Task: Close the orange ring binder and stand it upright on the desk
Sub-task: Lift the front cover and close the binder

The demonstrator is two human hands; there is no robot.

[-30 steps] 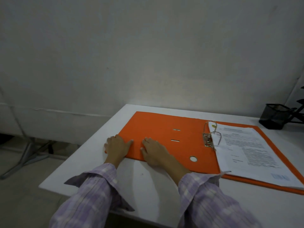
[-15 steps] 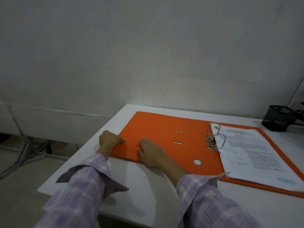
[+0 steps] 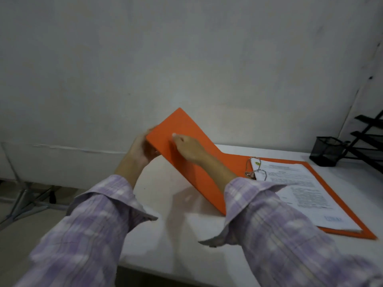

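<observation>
1. One orange ring binder (image 3: 186, 162) on the white surface (image 3: 176, 235), one stack of printed papers (image 3: 300, 193) on its flat right half, one pair of metal rings (image 3: 253, 169) at the spine.
2. One black mesh pen cup (image 3: 327, 151) at the far right, with a black wire rack (image 3: 371, 141) just beside it at the frame's edge.
3. Two hands, both in lilac plaid sleeves (image 3: 93, 224), both on the binder's left cover.
4. That cover is off the surface now, tilted up and hinging at the spine, its far corner high against the wall (image 3: 186, 59).
5. The left hand (image 3: 141, 150) is at the cover's outer edge, palm turned inward, fingers curled around the edge and gripping it.
6. The right hand (image 3: 189, 147) lies on the cover's inner face, fingers bunched and pressing; I cannot tell whether it pinches anything.
7. The surface beneath the raised cover is bare, with its shadow there.
8. The left edge of the surface runs close under the left forearm; floor and a metal frame lie beyond.
9. The binder's near right corner sits close to the front edge.
</observation>
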